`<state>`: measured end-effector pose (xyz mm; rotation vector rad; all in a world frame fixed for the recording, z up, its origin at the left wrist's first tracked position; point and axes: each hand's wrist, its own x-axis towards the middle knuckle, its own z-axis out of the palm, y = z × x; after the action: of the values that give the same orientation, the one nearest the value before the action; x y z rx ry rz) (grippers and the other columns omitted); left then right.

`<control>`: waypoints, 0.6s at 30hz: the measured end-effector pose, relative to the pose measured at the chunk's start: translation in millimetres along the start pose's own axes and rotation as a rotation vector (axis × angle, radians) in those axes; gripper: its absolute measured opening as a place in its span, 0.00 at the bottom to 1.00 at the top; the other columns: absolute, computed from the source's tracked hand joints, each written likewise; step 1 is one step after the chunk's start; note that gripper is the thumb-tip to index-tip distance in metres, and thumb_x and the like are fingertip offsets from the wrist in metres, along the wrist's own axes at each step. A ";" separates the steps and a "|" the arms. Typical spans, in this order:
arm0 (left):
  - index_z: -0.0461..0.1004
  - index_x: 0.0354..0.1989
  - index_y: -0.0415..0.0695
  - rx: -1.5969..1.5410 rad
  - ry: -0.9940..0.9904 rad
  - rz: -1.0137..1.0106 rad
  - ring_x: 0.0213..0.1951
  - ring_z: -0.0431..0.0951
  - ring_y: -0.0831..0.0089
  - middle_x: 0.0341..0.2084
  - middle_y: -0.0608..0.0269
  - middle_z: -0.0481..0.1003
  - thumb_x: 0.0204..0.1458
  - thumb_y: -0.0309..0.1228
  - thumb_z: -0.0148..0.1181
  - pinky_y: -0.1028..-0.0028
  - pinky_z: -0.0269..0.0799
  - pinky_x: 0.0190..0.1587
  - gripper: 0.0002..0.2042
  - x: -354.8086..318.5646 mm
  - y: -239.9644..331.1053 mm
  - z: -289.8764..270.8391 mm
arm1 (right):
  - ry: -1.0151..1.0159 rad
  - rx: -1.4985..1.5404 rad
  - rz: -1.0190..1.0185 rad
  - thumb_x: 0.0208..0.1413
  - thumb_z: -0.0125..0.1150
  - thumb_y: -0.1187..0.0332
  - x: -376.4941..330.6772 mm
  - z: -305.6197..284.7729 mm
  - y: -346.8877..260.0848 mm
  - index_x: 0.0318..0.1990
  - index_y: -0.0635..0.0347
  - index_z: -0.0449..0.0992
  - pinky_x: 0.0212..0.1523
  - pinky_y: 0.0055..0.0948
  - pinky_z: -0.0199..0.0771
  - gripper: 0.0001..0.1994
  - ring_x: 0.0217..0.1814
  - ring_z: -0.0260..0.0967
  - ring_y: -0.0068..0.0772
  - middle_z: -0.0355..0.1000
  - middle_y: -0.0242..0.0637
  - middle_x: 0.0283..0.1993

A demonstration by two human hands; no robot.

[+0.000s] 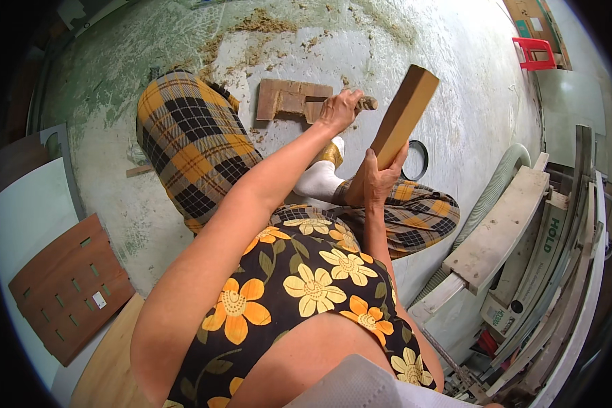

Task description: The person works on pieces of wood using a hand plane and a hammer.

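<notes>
Your right hand (372, 178) holds a wooden block (404, 114) upright, just right of your left hand (338, 109). Your left hand rests on a tool handle (367, 103) over a flat wooden piece (285, 99) on the floor (449, 61), in front of your knees. A ring (415, 160) lies behind the block. A slotted board (68, 292) lies far left, and planks (503, 231) are stacked at your right.

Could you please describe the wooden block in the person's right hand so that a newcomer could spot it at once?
Start at the pale concrete floor, then find the right hand above the checked trouser leg. The wooden block rises tilted from it, tan and long, unlike the flat brown piece under the left hand.
</notes>
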<state>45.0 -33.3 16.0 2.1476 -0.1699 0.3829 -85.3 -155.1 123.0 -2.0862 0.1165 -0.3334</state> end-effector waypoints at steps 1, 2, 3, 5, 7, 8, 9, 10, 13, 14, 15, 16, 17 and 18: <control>0.73 0.49 0.49 -0.002 -0.004 0.006 0.41 0.80 0.49 0.38 0.51 0.79 0.48 0.25 0.64 0.56 0.78 0.41 0.18 1.2 4.0 -2.5 | 0.058 0.005 -0.039 0.50 0.66 0.67 -0.2 1.1 -2.4 0.72 0.59 0.52 0.58 0.37 0.69 0.41 0.57 0.71 0.45 0.69 0.52 0.59; 0.73 0.49 0.48 0.003 -0.046 -0.014 0.41 0.80 0.49 0.38 0.51 0.79 0.48 0.25 0.64 0.56 0.78 0.41 0.18 0.6 8.5 -4.9 | 0.032 0.004 0.023 0.50 0.66 0.66 -1.7 4.1 2.2 0.72 0.60 0.51 0.59 0.37 0.69 0.42 0.58 0.70 0.45 0.67 0.53 0.61; 0.73 0.49 0.48 0.009 -0.089 -0.034 0.41 0.80 0.50 0.38 0.51 0.79 0.49 0.26 0.64 0.57 0.78 0.41 0.17 1.1 13.2 -7.1 | -0.102 -0.093 0.072 0.50 0.67 0.66 2.0 3.9 15.3 0.72 0.61 0.51 0.60 0.37 0.68 0.42 0.59 0.70 0.45 0.67 0.53 0.62; 0.73 0.50 0.48 0.033 -0.076 -0.013 0.40 0.80 0.49 0.38 0.51 0.79 0.50 0.27 0.64 0.56 0.78 0.41 0.17 -2.3 6.3 -0.2 | -0.143 0.009 0.084 0.50 0.67 0.66 4.8 6.2 16.3 0.71 0.62 0.52 0.60 0.37 0.68 0.42 0.59 0.70 0.45 0.68 0.53 0.61; 0.73 0.50 0.48 0.055 -0.068 0.003 0.40 0.80 0.48 0.37 0.51 0.79 0.50 0.27 0.64 0.56 0.78 0.41 0.17 -2.7 1.2 2.6 | -0.114 0.017 0.084 0.50 0.67 0.66 4.6 3.0 14.3 0.71 0.62 0.53 0.59 0.37 0.68 0.41 0.58 0.70 0.45 0.68 0.52 0.60; 0.72 0.50 0.48 0.041 -0.043 0.010 0.40 0.80 0.48 0.38 0.50 0.79 0.50 0.27 0.63 0.55 0.78 0.41 0.17 -1.9 1.4 1.7 | -0.080 0.022 0.091 0.51 0.67 0.66 2.7 0.1 13.7 0.71 0.62 0.54 0.59 0.37 0.68 0.41 0.58 0.70 0.44 0.69 0.51 0.59; 0.72 0.49 0.48 0.026 -0.017 0.017 0.39 0.80 0.48 0.38 0.50 0.78 0.51 0.27 0.63 0.55 0.77 0.41 0.16 -1.5 1.5 0.7 | -0.083 0.021 0.094 0.51 0.67 0.66 2.3 -1.1 13.4 0.71 0.62 0.54 0.59 0.37 0.68 0.41 0.58 0.70 0.44 0.69 0.51 0.59; 0.71 0.49 0.47 0.050 -0.068 -0.027 0.39 0.80 0.47 0.37 0.49 0.78 0.50 0.26 0.62 0.54 0.77 0.40 0.16 2.5 4.4 -4.7 | -0.073 0.044 0.089 0.51 0.67 0.66 4.4 -1.8 10.2 0.71 0.62 0.54 0.59 0.36 0.68 0.40 0.57 0.70 0.43 0.70 0.51 0.58; 0.70 0.48 0.46 0.086 -0.051 -0.053 0.38 0.80 0.46 0.37 0.49 0.77 0.49 0.25 0.61 0.54 0.77 0.40 0.16 1.5 11.1 -7.8 | -0.038 0.056 0.056 0.50 0.67 0.69 3.7 -3.4 1.9 0.70 0.64 0.55 0.59 0.35 0.68 0.40 0.55 0.70 0.41 0.70 0.49 0.56; 0.70 0.48 0.46 0.087 -0.049 -0.055 0.38 0.80 0.46 0.37 0.49 0.77 0.49 0.25 0.61 0.54 0.77 0.40 0.16 2.4 10.9 -9.1 | -0.039 0.068 0.055 0.49 0.66 0.70 3.4 -2.9 0.9 0.70 0.64 0.55 0.60 0.35 0.67 0.40 0.57 0.69 0.41 0.69 0.49 0.57; 0.70 0.48 0.46 0.117 -0.058 -0.042 0.37 0.80 0.46 0.37 0.49 0.77 0.49 0.25 0.60 0.53 0.76 0.40 0.16 3.4 10.5 -10.3 | -0.040 0.079 0.053 0.49 0.66 0.70 3.2 -2.0 -0.2 0.70 0.64 0.55 0.60 0.35 0.67 0.40 0.58 0.68 0.40 0.69 0.49 0.58; 0.70 0.48 0.46 0.146 -0.067 -0.030 0.36 0.80 0.46 0.36 0.49 0.76 0.48 0.25 0.60 0.53 0.76 0.39 0.17 3.9 10.5 -10.6 | -0.043 0.078 0.053 0.49 0.66 0.70 2.6 -1.1 -0.5 0.70 0.64 0.55 0.60 0.35 0.67 0.40 0.58 0.68 0.40 0.69 0.49 0.58; 0.70 0.48 0.46 0.147 -0.066 -0.033 0.36 0.80 0.46 0.36 0.49 0.76 0.48 0.25 0.60 0.53 0.76 0.39 0.17 4.0 10.6 -10.8 | -0.054 0.091 0.040 0.49 0.65 0.71 1.9 0.4 -0.7 0.70 0.64 0.55 0.61 0.35 0.66 0.39 0.59 0.68 0.40 0.68 0.48 0.59; 0.70 0.48 0.46 0.136 -0.054 -0.023 0.36 0.80 0.47 0.36 0.50 0.76 0.48 0.24 0.60 0.53 0.76 0.39 0.17 4.0 10.5 -11.0 | -0.065 0.104 0.028 0.49 0.65 0.71 1.6 1.2 -0.9 0.70 0.64 0.55 0.62 0.35 0.65 0.39 0.60 0.67 0.41 0.67 0.48 0.60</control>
<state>43.7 -30.2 31.4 2.2934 -0.1532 0.3312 -83.5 -153.9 123.5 -1.9885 0.0876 -0.2493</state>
